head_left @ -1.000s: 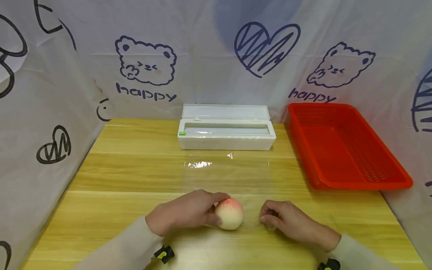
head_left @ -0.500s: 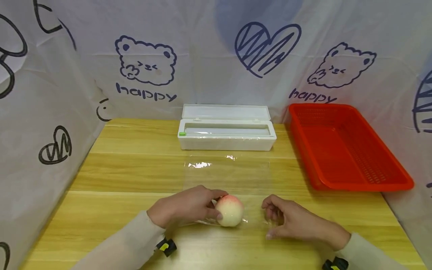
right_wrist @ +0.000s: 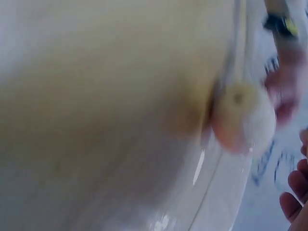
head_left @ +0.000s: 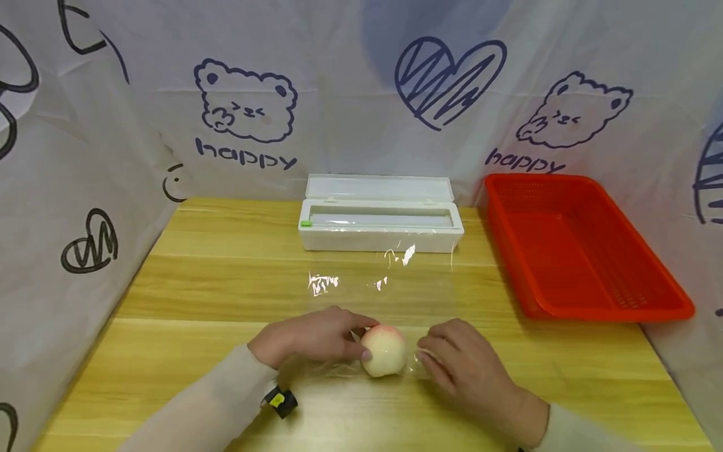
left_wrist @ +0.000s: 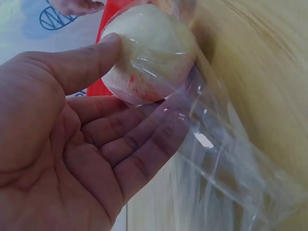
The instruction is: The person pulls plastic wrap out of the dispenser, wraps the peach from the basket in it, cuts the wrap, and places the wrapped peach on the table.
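In front of the white box (head_left: pixel 381 241), the left hand (head_left: pixel 313 342) pinches a peach (head_left: pixel 386 355) between thumb and fingers, seemingly steadying it against clear film (head_left: pixel 380 285); whether the bent-fingered right hand (head_left: pixel 465 361) grips any is unclear.

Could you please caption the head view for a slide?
Left hand holding a peach, right hand close beside, with clear film, white box and red basket.

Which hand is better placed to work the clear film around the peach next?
Probably the right hand: it is close beside the peach, near glints in the clear film. The left hand is occupied, gripping the peach's other side.
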### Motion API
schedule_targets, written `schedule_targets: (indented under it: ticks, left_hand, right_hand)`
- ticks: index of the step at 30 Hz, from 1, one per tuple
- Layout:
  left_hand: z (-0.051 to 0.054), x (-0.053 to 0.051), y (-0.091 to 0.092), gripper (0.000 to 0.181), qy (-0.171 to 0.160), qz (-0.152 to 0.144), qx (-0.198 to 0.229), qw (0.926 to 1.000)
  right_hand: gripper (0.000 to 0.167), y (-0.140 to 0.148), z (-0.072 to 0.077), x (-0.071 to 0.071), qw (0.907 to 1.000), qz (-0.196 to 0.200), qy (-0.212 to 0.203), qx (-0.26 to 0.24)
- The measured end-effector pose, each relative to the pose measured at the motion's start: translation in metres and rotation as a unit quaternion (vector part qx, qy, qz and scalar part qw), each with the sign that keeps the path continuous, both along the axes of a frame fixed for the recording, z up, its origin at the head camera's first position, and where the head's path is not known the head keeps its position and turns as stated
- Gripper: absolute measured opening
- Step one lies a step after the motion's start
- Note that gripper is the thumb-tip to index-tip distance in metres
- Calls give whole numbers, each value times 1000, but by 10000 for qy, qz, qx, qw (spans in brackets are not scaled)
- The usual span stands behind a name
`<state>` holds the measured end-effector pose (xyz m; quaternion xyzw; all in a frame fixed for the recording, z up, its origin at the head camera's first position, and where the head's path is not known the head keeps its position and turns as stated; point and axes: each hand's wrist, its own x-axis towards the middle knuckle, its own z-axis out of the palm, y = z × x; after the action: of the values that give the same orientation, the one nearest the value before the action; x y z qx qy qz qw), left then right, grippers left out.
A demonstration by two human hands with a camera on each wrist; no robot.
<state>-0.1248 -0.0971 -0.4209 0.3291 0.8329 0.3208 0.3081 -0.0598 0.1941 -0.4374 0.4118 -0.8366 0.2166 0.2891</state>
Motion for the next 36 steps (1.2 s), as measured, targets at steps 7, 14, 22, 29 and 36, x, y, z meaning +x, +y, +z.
schedule_targets:
  ticks: [7, 14, 22, 29, 36]
  left_hand:
    - [1, -7, 1, 59, -240, 14, -150, 9996]
    - [1, -13, 0, 57, -185, -64, -375, 9991]
    - [4, -20, -4, 51, 19, 204, -143, 9997]
    - [0, -22, -21, 51, -334, 316, 283, 9985]
    - [2, -31, -39, 46, -942, 537, 688, 9917]
  right_hand:
    - [32, -25, -8, 8, 9912, 418, -25, 1257]
    - [53, -30, -14, -5, 9852, 389, -753, 1487]
    - [55, -30, -14, -19, 9826, 430, -1344, 1207]
    - [56, -28, -14, -26, 9821, 488, -1544, 964]
    - [58, -26, -5, -33, 9701, 419, -2203, 929]
